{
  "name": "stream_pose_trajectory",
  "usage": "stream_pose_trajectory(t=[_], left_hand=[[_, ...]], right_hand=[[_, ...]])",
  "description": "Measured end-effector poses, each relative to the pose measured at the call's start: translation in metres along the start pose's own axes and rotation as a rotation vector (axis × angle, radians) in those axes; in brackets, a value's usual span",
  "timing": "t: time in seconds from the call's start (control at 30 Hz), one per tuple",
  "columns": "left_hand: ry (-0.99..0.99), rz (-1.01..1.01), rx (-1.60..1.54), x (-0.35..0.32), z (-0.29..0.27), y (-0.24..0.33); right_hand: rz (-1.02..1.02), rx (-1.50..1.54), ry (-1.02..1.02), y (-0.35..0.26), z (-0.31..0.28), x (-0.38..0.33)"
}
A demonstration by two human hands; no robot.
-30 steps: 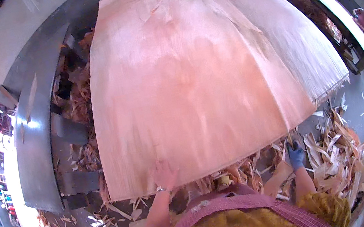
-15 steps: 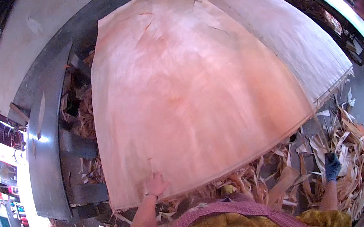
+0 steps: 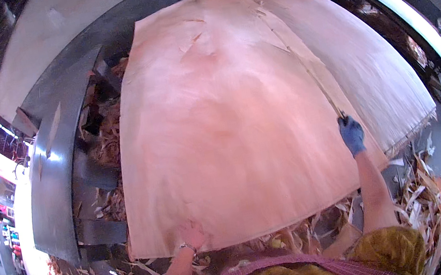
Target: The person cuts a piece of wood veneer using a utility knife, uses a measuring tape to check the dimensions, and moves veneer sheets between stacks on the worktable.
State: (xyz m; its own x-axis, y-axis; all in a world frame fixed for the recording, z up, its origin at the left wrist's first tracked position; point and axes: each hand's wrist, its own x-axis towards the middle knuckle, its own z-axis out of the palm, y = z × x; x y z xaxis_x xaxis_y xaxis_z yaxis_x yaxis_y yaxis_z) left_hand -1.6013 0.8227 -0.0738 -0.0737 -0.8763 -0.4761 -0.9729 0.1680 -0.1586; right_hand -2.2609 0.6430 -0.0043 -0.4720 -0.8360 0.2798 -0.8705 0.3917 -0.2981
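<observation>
Left hand: bare left hand [image 3: 192, 235], flat on the near left corner of the large pale pink-brown thin wood veneer sheet [image 3: 231, 130], fingers spread, pressing rather than gripping.
Right hand: right hand in a blue glove [image 3: 352, 134], closed around the near end of a long thin wooden strip [image 3: 308, 67] lying along the sheet's right edge.
Veneer sheet: spread wide over the stack ahead, near edge just above the torso, far end running up toward the grey wall.
Second sheet: similar pale veneer sheet [image 3: 361, 73] to the right, partly under the strip, frayed at its near right corner.
Surroundings: grey metal machine bed [image 3: 57, 170] to the left; torn wood scraps [image 3: 433, 189] littering the floor to the right and below; blurred person at the far right rim.
Step in hand: judged as squaring or trimming the top sheet, left palm pinning the corner, right hand working the strip along the edge.
Next move calls for: steady downward pressure from the left palm, a firm pull of the strip along the seam without tearing the brittle sheet.
</observation>
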Motion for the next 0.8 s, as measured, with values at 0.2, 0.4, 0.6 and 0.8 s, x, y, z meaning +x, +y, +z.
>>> stream_pose_trajectory(t=[0.2,0.4,0.6,0.8], left_hand=[[-0.206,0.065,-0.139,0.021,-0.093,0.047],[0.090,0.020,-0.364,0.004,0.033,-0.016],[0.015,0.028,-0.413,0.019,0.000,0.000],[0.244,0.107,-0.335,0.038,0.077,-0.018]], right_hand=[[0.170,0.365,-0.071,-0.041,0.064,0.146],[0.312,0.762,-0.392,-0.194,0.080,0.074],[0.472,0.896,-0.418,-0.163,0.058,0.076],[0.194,0.662,-0.320,-0.157,0.029,-0.048]])
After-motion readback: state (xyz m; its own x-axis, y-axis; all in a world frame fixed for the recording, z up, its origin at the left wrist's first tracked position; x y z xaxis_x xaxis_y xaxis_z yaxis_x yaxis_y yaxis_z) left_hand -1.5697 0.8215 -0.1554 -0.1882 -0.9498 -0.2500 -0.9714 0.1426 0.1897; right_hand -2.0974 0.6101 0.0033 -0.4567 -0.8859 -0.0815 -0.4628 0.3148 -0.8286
